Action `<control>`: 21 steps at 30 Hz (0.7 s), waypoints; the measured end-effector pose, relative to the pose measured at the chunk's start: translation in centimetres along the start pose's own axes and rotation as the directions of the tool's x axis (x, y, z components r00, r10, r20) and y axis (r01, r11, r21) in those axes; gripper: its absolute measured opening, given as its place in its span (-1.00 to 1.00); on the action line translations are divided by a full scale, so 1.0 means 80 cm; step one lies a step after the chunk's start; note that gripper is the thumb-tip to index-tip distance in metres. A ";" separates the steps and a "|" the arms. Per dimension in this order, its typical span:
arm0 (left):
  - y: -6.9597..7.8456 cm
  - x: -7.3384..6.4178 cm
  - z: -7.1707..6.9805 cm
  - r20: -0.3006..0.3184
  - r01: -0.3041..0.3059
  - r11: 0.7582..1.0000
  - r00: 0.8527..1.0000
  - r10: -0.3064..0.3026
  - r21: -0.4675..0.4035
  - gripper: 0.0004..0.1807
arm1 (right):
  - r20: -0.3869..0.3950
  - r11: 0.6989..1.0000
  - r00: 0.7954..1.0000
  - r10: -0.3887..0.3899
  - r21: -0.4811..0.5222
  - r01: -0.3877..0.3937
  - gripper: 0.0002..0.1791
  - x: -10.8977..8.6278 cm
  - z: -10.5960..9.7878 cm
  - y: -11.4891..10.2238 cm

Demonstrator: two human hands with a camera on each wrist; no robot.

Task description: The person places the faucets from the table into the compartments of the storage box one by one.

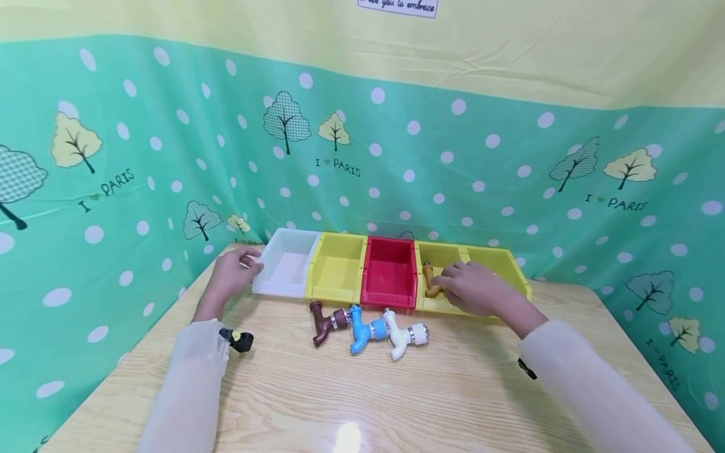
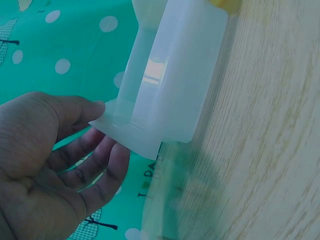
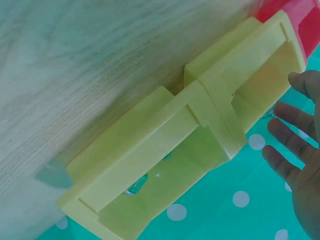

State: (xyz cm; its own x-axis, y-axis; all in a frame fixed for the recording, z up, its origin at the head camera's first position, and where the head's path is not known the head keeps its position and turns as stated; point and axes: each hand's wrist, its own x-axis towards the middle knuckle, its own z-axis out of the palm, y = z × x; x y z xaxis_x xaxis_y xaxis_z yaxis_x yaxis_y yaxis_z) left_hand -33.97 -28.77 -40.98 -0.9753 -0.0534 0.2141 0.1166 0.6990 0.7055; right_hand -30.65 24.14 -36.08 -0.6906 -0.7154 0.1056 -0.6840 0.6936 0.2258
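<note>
In the head view my left hand (image 1: 230,275) is at the left side of the white bin (image 1: 280,293). The left wrist view has its thumb on the rim and its fingers curled behind the wall, pinching the bin's corner. My right hand (image 1: 474,286) is over the two yellow bins at the right end, fingers spread and holding nothing in the right wrist view. By its fingertips, an orange-yellow faucet (image 1: 428,277) leans inside the fourth bin (image 1: 438,253). A small green-and-silver piece (image 3: 137,185) shows in the rightmost bin (image 3: 145,172).
In front of the bins a maroon faucet (image 1: 322,326), a blue faucet (image 1: 360,331) and a white faucet (image 1: 399,337) lie on the wooden table (image 1: 317,402). Between the yellow bins is a red bin (image 1: 389,298), left of it another yellow bin (image 1: 338,263). A patterned curtain (image 1: 481,145) hangs behind.
</note>
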 end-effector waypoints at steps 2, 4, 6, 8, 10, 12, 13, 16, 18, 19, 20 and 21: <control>-0.001 0.000 0.000 -0.002 -0.001 1.000 1.000 0.001 0.000 -0.63 | -0.003 1.000 1.000 -0.020 -0.001 0.020 -0.61 -0.003 -0.001 -0.006; -0.001 0.000 0.000 -0.001 -0.001 1.000 1.000 0.001 -0.002 -0.62 | -0.011 0.999 0.999 -0.051 0.005 0.051 -0.59 -0.006 0.000 -0.012; -0.001 0.000 0.000 0.000 0.002 1.000 1.000 -0.002 -0.003 -0.62 | -0.026 0.996 0.996 -0.087 0.005 0.087 -0.60 -0.009 0.002 -0.017; -0.001 0.000 0.000 -0.001 0.003 1.000 1.000 -0.003 -0.004 -0.62 | -0.036 0.993 0.992 -0.117 -0.002 0.117 -0.61 -0.012 0.004 -0.021; -0.001 0.000 0.000 -0.001 0.001 1.000 1.000 -0.001 -0.007 -0.62 | -0.042 0.990 0.990 -0.138 -0.023 0.137 -0.61 -0.015 0.006 -0.025; -0.001 0.000 -0.001 -0.003 -0.003 1.000 1.000 0.003 -0.006 -0.62 | -0.049 0.986 0.986 -0.161 -0.047 0.158 -0.60 -0.017 0.008 -0.030; -0.001 0.000 0.000 -0.003 -0.005 1.000 1.000 0.005 -0.006 -0.62 | -0.051 0.984 0.984 -0.171 -0.058 0.168 -0.61 -0.018 0.009 -0.032; -0.002 0.000 0.000 -0.006 -0.007 1.000 1.000 0.007 -0.006 -0.63 | -0.060 0.976 0.977 -0.205 -0.082 0.200 -0.59 -0.021 0.010 -0.042; -0.002 0.001 0.000 -0.006 -0.006 1.000 1.000 0.006 -0.008 -0.63 | -0.068 0.970 0.971 -0.230 -0.093 0.224 -0.58 -0.021 0.010 -0.049; -0.003 0.001 0.000 -0.005 -0.006 1.000 1.000 0.006 -0.011 -0.63 | -0.074 0.968 0.968 -0.241 -0.097 0.233 -0.57 -0.022 0.011 -0.053; -0.003 0.001 0.000 -0.005 -0.006 1.000 1.000 0.006 -0.013 -0.63 | -0.083 0.964 0.964 -0.253 -0.100 0.245 -0.57 -0.022 0.011 -0.056; -0.004 0.002 0.000 -0.004 -0.005 1.000 1.000 0.005 -0.016 -0.63 | -0.086 0.962 0.961 -0.262 -0.101 0.253 -0.56 -0.022 0.011 -0.060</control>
State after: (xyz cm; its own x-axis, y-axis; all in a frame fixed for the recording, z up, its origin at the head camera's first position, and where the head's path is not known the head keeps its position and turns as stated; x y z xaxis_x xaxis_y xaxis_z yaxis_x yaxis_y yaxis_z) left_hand -34.14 -28.97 -41.20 -0.9739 -0.0532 0.2205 0.1243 0.6876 0.7153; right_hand -26.39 22.15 -38.23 -0.4645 -0.8767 0.1252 -0.8093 0.4777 0.3418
